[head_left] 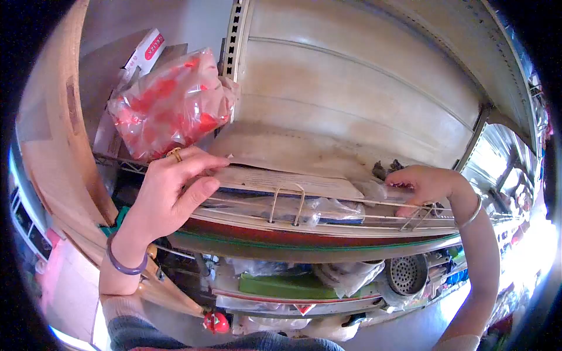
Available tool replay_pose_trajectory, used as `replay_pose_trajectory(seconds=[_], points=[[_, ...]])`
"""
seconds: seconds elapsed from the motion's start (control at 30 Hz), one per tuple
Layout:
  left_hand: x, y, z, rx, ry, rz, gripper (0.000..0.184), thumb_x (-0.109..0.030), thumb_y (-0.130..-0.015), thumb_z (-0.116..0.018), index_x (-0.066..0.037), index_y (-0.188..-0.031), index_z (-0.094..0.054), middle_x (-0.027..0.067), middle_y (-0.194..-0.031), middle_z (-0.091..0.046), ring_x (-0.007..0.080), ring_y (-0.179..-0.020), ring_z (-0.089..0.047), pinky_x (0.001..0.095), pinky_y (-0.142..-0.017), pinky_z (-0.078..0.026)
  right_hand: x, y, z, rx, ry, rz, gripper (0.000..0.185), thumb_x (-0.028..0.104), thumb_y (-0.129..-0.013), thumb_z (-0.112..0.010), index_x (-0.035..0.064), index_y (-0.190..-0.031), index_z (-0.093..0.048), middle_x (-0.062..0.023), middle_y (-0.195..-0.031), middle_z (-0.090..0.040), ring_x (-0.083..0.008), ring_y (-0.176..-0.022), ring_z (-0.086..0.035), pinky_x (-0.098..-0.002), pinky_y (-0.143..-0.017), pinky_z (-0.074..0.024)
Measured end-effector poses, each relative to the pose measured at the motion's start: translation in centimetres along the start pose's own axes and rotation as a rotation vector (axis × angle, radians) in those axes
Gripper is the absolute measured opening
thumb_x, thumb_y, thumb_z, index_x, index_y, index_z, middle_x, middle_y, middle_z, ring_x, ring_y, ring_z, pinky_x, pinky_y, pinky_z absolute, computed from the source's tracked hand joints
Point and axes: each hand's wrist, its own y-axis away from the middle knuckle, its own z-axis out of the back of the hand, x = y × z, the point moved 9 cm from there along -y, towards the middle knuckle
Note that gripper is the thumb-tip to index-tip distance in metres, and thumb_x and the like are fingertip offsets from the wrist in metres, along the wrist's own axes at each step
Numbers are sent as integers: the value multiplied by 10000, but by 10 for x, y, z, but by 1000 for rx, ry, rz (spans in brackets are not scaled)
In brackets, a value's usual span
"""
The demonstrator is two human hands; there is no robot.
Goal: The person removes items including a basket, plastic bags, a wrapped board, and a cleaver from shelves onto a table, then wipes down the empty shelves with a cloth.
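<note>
My left hand (172,193) reaches over the front of a shelf, its thumb and index finger apart. The index fingertip touches or nearly touches the left end of a flat brown sheet (281,178), like paper or cardboard. To the right, my right hand (430,184) is bent over the shelf with curled fingers. Crumpled clear plastic (372,190) and small dark lumps (386,168) lie beside those fingers. Whatever they grip is hidden. A clear plastic bag (331,210) lies behind the wire rail (287,205), below the sheet.
A clear bag with red markings (175,105) stands on the left, in front of a white box (143,52). Under the shelf's front edge (316,251) are a green box (287,285) and a round perforated metal part (407,275). A wooden post (70,117) rises at far left.
</note>
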Motion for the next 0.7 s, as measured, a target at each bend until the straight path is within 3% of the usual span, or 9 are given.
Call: replay_pose_trajectory(seconds=[0.1, 0.2, 0.3, 0.43, 0.47, 0.57, 0.63, 0.7], points=[[3, -3, 2, 25, -17, -11, 306, -254, -876, -553, 16, -1003, -618, 144, -835, -624, 268, -707, -611, 327, -703, -461, 3, -4, -1, 38, 47, -33, 709, 525, -653, -733, -9, -1081, -553, -187, -982, -606, -289, -933, -576, -365, -816, -448], [11, -3, 1, 63, -85, 59, 542, -472, -915, -406, 14, -1041, -611, 132, -810, -602, 256, -756, -579, 317, -713, -433, 3, -5, -1, 30, 72, 2, 707, 520, -655, -732, -15, -1082, -552, -195, -984, -603, -293, -931, -576, -363, -813, -448], [15, -1, 2, 104, -90, 155, 521, -446, -926, -399, 12, -1066, -606, 128, -821, -610, 236, -742, -577, 302, -698, -432, 7, -7, 0, 16, 28, 43, 698, 496, -645, -743, -18, -1078, -555, -192, -990, -602, -294, -928, -573, -361, -813, -446], [19, -2, 4, 104, -45, 117, 464, -381, -949, -391, 8, -1086, -603, 95, -860, -633, 171, -738, -578, 281, -664, -441, 1, -7, 0, 31, 41, -19, 677, 460, -613, -765, -17, -1052, -567, -179, -994, -604, -281, -925, -572, -358, -806, -443], [26, -1, 2, 106, 15, 181, 481, -410, -953, -386, -5, -1101, -600, 64, -877, -640, 126, -731, -579, 244, -644, -456, 2, -7, 0, 22, 2, -3, 670, 454, -607, -768, -14, -1043, -570, -172, -986, -604, -272, -916, -571, -356, -800, -443], [35, -1, -5, 118, 225, 277, 494, -432, -956, -374, -19, -1115, -594, 47, -892, -641, 105, -719, -584, 217, -636, -471, 6, -8, 1, 0, -60, 25, 655, 448, -592, -778, -9, -1018, -579, -152, -951, -606, -244, -882, -566, -351, -776, -442], [36, -1, -5, 136, 172, 285, 485, -420, -964, -360, -23, -1122, -589, 43, -890, -641, 100, -721, -591, 222, -638, -482, 6, -7, 3, -15, -26, 14, 658, 463, -586, -784, -8, -1001, -588, -136, -916, -607, -224, -847, -560, -347, -757, -441], [35, -2, -7, 141, 163, 298, 472, -406, -965, -368, -18, -1118, -590, 43, -885, -642, 102, -723, -591, 225, -641, -482, 4, -4, 6, -44, -58, 3, 547, 368, -628, -788, -14, -966, -592, -57, -793, -550, -138, -742, -480, -285, -659, -400]])
